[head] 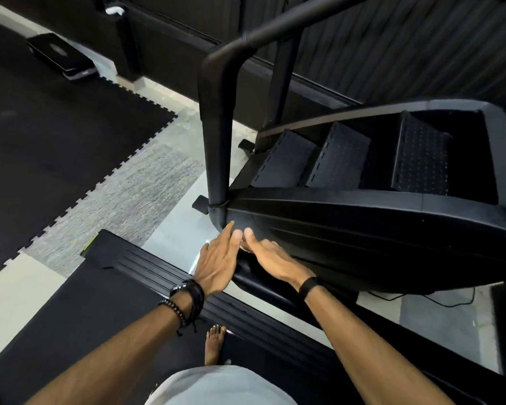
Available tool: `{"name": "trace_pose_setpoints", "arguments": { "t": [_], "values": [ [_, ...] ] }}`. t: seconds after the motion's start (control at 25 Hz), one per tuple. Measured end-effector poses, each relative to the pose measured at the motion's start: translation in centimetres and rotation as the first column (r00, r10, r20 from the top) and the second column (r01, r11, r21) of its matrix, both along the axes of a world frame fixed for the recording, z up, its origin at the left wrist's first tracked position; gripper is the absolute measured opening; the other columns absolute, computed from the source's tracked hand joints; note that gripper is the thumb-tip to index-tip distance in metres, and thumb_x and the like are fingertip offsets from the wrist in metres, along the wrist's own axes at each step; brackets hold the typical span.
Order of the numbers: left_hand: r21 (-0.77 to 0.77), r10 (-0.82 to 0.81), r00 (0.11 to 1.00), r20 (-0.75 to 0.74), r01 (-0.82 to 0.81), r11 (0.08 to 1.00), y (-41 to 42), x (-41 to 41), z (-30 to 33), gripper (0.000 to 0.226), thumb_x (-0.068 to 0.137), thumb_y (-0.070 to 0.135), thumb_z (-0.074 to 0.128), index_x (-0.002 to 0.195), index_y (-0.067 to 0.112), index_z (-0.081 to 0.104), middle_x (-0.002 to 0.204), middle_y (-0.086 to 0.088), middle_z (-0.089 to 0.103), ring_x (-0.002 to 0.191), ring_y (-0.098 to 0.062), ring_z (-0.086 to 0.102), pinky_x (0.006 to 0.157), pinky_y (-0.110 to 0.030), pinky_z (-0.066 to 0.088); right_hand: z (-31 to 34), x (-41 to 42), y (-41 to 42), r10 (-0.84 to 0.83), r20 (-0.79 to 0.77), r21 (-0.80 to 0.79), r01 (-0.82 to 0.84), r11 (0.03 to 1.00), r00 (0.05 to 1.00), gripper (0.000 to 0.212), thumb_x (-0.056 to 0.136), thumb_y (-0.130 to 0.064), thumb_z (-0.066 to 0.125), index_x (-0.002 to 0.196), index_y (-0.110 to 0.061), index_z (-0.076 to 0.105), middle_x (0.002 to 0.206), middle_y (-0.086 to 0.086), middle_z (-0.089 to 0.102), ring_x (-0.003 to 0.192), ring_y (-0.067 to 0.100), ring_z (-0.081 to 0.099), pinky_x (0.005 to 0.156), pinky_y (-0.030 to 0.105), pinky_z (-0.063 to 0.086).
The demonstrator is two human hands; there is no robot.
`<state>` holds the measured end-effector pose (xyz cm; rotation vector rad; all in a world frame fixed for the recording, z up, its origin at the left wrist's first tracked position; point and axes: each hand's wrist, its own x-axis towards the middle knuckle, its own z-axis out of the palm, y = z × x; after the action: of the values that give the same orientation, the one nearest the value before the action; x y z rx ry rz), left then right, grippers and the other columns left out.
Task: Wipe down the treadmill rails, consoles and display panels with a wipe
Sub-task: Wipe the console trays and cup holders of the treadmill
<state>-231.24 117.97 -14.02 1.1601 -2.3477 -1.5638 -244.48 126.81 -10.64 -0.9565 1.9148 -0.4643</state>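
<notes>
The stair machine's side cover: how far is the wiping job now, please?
Done: nothing can be confirmed; no surface shows wipe marks. In hand: the left hand and right hand lie flat on the black side cover, a pale bit showing between them, possibly the wipe. Left: the handrail and steps are untouched now; no console is in view.
</notes>
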Motion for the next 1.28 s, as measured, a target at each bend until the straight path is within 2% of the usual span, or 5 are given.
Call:
{"name": "trace_pose_setpoints", "arguments": {
  "t": [0.24, 0.44, 0.76, 0.96, 1.28],
  "values": [
    [0.421, 0.139, 0.97, -0.201, -0.043, 0.906, 0.5, 1.6, 1.1, 0.104, 0.08, 0.089, 0.001, 0.151, 0.025, 0.041, 0.155, 0.004, 0.041, 0.139, 0.0, 0.033, 0.114, -0.022, 0.014, 1.8, 1.8, 13.0, 0.047, -0.396, -0.201, -0.137, 0.97, 0.917, 0.072, 0.1, -0.065, 0.003, 0.153, -0.034, 0.038, 0.158, -0.02, 0.03, 0.146, -0.013, 0.015, 0.126, 0.029, 0.003],
    [0.327, 0.157, 0.965, -0.211, -0.081, 0.941, 1.3, 4.1, 1.3, 0.112, 0.07, 0.097, 0.005, 0.15, 0.029, 0.044, 0.154, 0.016, 0.041, 0.145, -0.001, 0.029, 0.12, -0.028, 0.012, -0.1, 7.9, 8.0, -0.06, -0.633, -0.141, -0.039, 0.989, 0.772, 0.104, 0.088, -0.072, -0.019, 0.157, -0.01, 0.027, 0.165, 0.011, 0.023, 0.155, 0.024, 0.011, 0.126, 0.041, -0.003],
    [-0.027, -0.091, 0.969, -0.231, 0.087, 0.996, 1.3, 5.3, 2.4, 0.088, 0.086, 0.085, 0.011, 0.149, 0.035, 0.044, 0.156, 0.026, 0.032, 0.144, 0.002, 0.026, 0.119, -0.031, 0.017, -1.8, 10.8, 9.0, -0.023, -0.801, -0.214, -0.251, 0.944, 0.598, 0.069, 0.107, -0.054, 0.011, 0.159, -0.01, 0.023, 0.167, 0.012, 0.017, 0.156, 0.023, 0.004, 0.125, 0.047, 0.009],
    [-0.437, -0.45, 0.885, -0.121, 0.36, 0.825, 1.5, 0.0, 2.6, 0.066, 0.091, 0.065, 0.036, 0.137, 0.025, 0.06, 0.156, 0.008, 0.042, 0.144, -0.01, 0.035, 0.122, -0.039, 0.02, -2.3, 9.4, 15.7, -0.212, -0.819, -0.252, -0.003, 0.968, 0.533, 0.059, 0.109, -0.046, 0.021, 0.159, -0.014, 0.024, 0.167, 0.004, 0.019, 0.155, 0.017, 0.01, 0.124, 0.049, 0.01],
    [-0.535, -0.652, 0.754, 0.075, 0.582, 0.612, -1.9, -1.6, -0.2, 0.062, 0.092, 0.059, 0.024, 0.113, 0.023, 0.069, 0.109, 0.007, 0.066, 0.101, -0.02, 0.054, 0.09, -0.038, 0.041, -2.7, 8.7, 19.7, -0.621, -0.726, -0.381, 0.579, 0.721, 0.295, 0.063, 0.106, -0.049, 0.013, 0.157, -0.017, 0.029, 0.164, -0.001, 0.026, 0.155, 0.01, 0.008, 0.126, 0.047, -0.004]
  ]
}}
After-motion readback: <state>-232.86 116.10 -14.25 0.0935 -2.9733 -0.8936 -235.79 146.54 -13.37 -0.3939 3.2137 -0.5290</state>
